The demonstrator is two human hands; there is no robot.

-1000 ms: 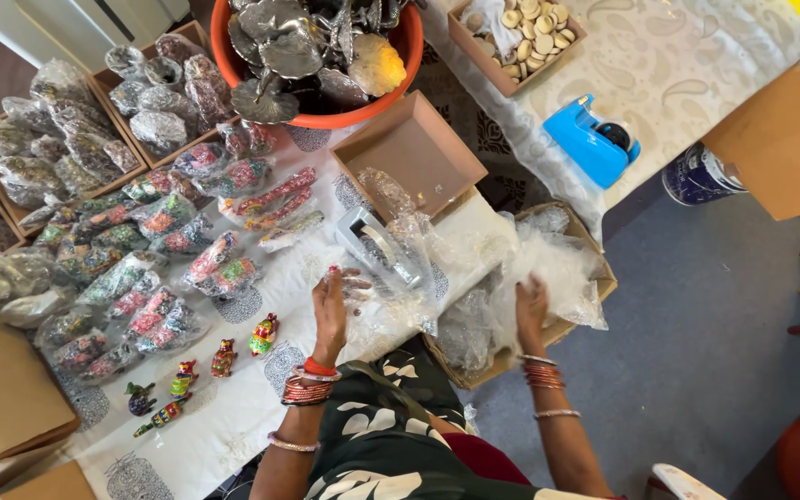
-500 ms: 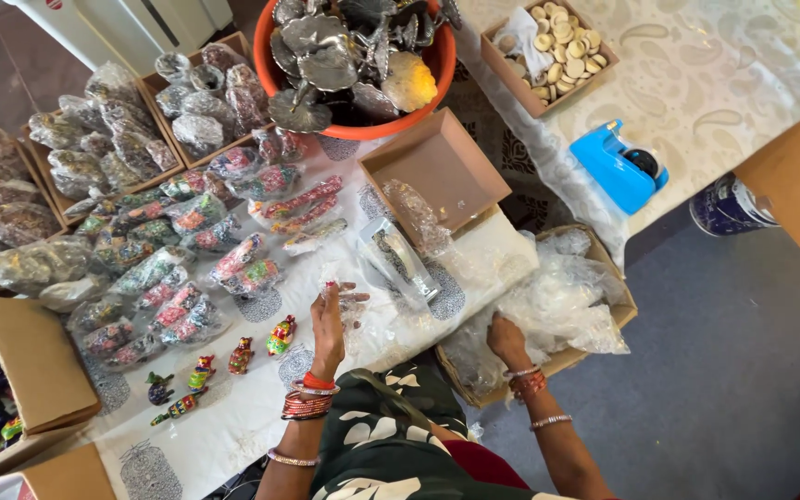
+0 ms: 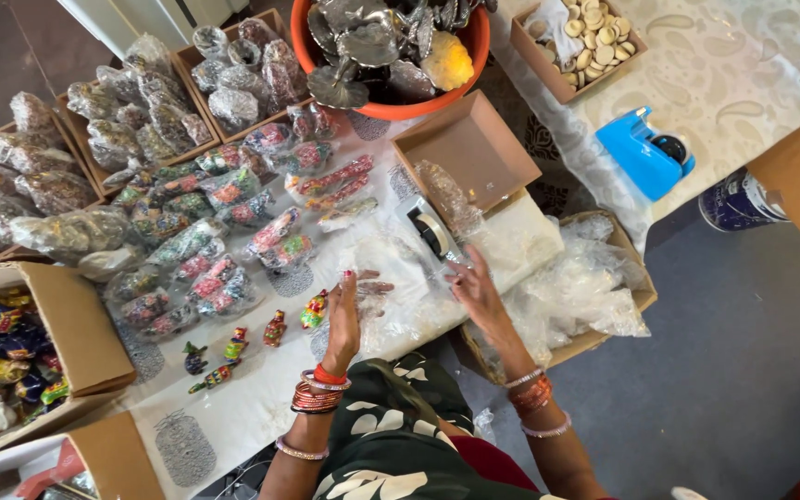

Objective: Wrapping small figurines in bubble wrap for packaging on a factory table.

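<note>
Now the right hand (image 3: 476, 289) has come up from the box of clear plastic bags (image 3: 594, 296) to the table (image 3: 261, 407), grip wide and empty, beside the open left hand (image 3: 344, 310).

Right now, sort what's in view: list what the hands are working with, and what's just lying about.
In hand:
left hand
right hand
clear plastic bag
small painted figure

Lying about:
blue tape dispenser
orange tub
empty cardboard box

You are sitting in a small craft-packing workshop: cardboard boxes (image 3: 20, 343) are holding painted figurines, bagged trinkets (image 3: 196, 231) are covering the table (image 3: 252, 407), and a box of clear bags (image 3: 576, 287) is waiting beside it.
</note>
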